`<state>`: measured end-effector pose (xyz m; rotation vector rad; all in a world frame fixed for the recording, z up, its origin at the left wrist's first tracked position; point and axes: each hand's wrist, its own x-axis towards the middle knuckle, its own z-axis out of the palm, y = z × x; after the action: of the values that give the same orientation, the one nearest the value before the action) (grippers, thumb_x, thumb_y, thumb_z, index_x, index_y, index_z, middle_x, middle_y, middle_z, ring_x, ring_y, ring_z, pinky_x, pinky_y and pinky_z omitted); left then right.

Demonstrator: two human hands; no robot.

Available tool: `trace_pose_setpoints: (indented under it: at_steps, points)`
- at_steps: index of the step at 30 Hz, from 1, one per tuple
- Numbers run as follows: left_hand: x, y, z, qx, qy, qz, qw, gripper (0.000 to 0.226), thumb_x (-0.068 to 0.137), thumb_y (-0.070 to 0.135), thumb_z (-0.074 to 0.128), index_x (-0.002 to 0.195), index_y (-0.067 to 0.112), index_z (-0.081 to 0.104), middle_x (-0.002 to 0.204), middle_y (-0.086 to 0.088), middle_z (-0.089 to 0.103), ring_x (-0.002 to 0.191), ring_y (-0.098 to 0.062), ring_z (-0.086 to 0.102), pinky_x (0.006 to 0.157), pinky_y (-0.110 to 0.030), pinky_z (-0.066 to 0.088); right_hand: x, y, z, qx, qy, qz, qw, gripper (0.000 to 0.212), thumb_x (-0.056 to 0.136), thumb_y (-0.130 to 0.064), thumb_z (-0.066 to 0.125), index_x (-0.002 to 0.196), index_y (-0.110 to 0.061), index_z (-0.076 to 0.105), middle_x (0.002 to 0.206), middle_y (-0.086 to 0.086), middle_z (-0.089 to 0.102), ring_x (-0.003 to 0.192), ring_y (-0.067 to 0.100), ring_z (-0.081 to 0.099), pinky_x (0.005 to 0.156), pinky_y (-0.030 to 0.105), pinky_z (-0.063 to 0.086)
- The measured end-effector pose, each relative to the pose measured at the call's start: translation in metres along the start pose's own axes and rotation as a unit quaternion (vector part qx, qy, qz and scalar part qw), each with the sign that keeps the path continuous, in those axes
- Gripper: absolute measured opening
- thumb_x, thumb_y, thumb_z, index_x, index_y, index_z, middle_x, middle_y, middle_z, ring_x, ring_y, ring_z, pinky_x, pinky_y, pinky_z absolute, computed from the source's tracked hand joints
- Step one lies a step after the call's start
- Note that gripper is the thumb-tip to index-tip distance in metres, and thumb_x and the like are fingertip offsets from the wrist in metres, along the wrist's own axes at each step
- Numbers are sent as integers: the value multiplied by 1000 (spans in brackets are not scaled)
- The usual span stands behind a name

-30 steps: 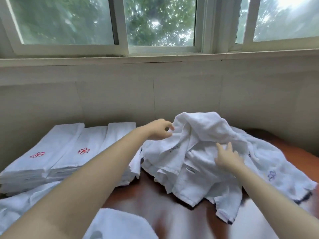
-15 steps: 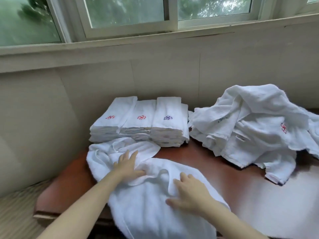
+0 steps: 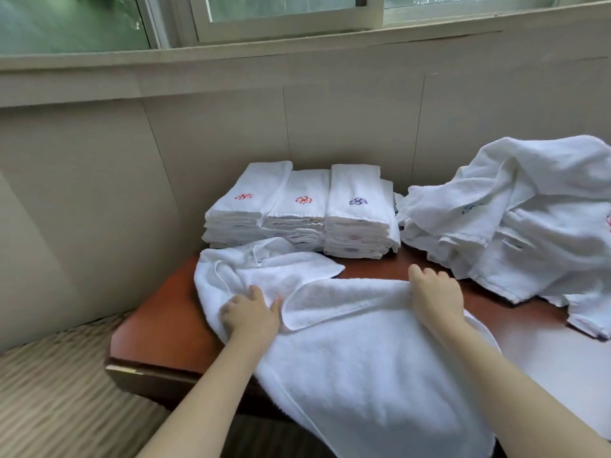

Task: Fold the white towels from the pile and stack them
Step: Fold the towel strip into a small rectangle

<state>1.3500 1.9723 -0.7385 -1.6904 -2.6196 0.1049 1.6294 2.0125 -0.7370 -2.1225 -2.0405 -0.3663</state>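
Three stacks point(image 3: 301, 209) of folded white towels stand side by side at the back of the reddish worktop point(image 3: 158, 319), close against the pale wall point(image 3: 99, 176) under a window point(image 3: 281, 8); the top towels of the two on the left carry a red emblem each, the third a blue one. One loose pile point(image 3: 515, 209) of unfolded white towels is heaped at the right, touching the right-hand stack and reaching toward the worktop's near edge; striped carpet point(image 3: 49, 391) shows below on the left.

One single towel point(image 3: 363, 352) lies spread in front of the stacks, its far corner rumpled up against their base, its near part hanging over the worktop's front edge. Both hands are on it; the left hand point(image 3: 251, 314) rests on the bunched left side, fingers a little bent, thumb against a turned-over fold, and whether it pinches any cloth I cannot tell; the right hand point(image 3: 434, 292) sits at the far right edge of that fold, fingers curled over the cloth and gripping it, near the pile but apart from it. Between the hands the fold runs as a rounded ridge.
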Motion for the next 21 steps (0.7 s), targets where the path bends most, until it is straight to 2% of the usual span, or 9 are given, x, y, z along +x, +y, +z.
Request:
trace_pose_setpoints:
  at_steps: [4,7,10,13,15,16,18,19,21]
  points:
    - [-4,-1,-21,193,-58,31,979,40,93,12,45,131,17,54,132,1,54,121,-17,51,76,-24,45,7,6,0,29,71,45,996,20,82,5,48,94,1,64,95,21,55,95,35,49,77,40,35]
    - [-12,4,-30,207,-125,52,969,35,93,19,45,125,23,59,131,5,56,121,-16,52,80,-24,40,11,8,-8,17,28,96,995,22,85,1,49,98,-3,66,102,15,51,100,33,47,79,37,34]
    - [-21,22,-32,129,-177,83,972,35,90,28,43,120,25,60,129,2,58,120,-21,54,83,-30,39,14,-2,-17,120,-7,120,985,29,84,4,46,110,-7,52,103,13,57,94,34,57,68,34,39]
    - [-20,35,-34,-5,-87,116,989,27,91,24,47,113,18,62,119,-4,62,108,-23,58,78,-31,44,4,-23,-18,254,-10,123,959,15,86,-4,40,97,-9,32,79,10,52,75,33,51,62,36,35]
    - [-12,40,-30,-199,-48,168,964,29,97,31,45,109,11,62,105,-9,65,89,-22,61,68,-28,45,-6,-34,-18,308,-39,107,945,17,92,-18,41,98,-7,29,76,7,52,80,35,56,63,37,36]
    - [-8,43,-27,-289,-39,200,935,33,98,34,43,114,11,60,107,-11,64,88,-20,59,70,-29,46,-11,-36,-18,306,-71,86,945,24,94,-27,43,101,-6,32,83,8,56,87,35,59,64,37,38]
    - [4,45,-19,-325,4,249,912,39,99,37,42,133,20,48,133,-7,50,116,-22,50,97,-35,42,-21,-35,-15,232,-173,28,957,45,95,-45,44,116,-5,41,111,11,60,106,31,58,79,37,45]
    - [12,44,-15,-282,21,257,924,44,99,39,41,141,27,40,147,-5,37,133,-23,35,109,-39,29,-27,-34,-10,180,-219,1,959,55,94,-53,41,126,-8,41,127,11,54,119,30,51,93,38,41]
    - [30,39,-6,-184,18,231,955,47,100,45,35,146,36,30,159,0,16,146,-22,12,115,-45,10,-40,-28,0,120,-244,-38,962,67,92,-64,31,140,-17,31,150,5,32,139,30,28,111,48,21]
